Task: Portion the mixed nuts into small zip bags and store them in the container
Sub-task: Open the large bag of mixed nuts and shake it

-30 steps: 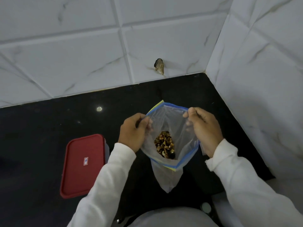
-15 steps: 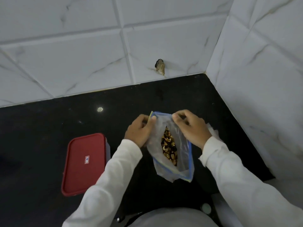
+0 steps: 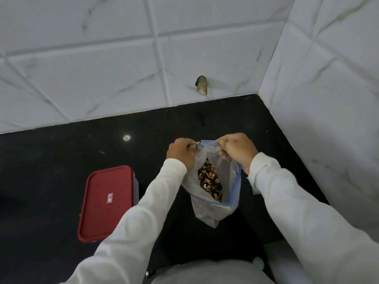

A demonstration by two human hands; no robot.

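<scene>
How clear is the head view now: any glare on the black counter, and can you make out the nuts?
Head view: dim, even light, no hard shadows; one glare spot on the black counter beyond the left hand; tile lines bow slightly from the wide-angle lens; the nuts read sharply inside the zip bag that it and the right hand pinch at the top edge.

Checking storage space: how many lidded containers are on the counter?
1: the red-lidded container sits closed on the black counter, to the left of the person's left sleeve. Others could lie out of frame.
</scene>
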